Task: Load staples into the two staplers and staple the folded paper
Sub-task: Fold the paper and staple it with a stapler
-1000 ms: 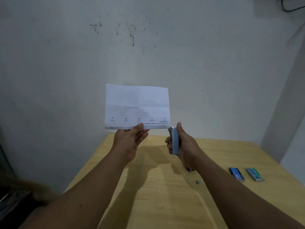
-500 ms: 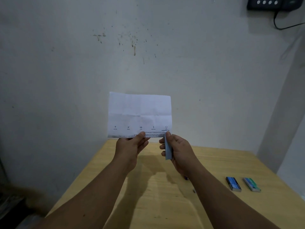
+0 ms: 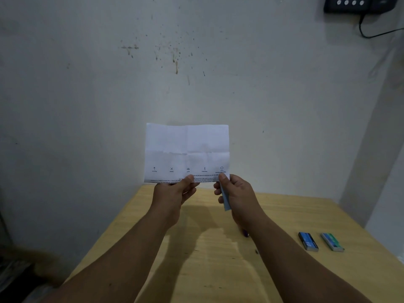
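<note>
I hold a creased white paper upright in the air over the far end of the wooden table. My left hand pinches its bottom edge near the middle. My right hand grips a light blue stapler, whose upper end meets the paper's bottom right corner under my thumb. A small purple object, maybe the second stapler, peeks out on the table beneath my right forearm.
Two small staple boxes lie on the table's right side, one blue and one green. A stained wall stands close behind the table. A dark device with a cable hangs on the wall at top right.
My right hand has carried the blue stapler left and up to the paper's bottom right corner. The paper and my left hand have stayed nearly still.
</note>
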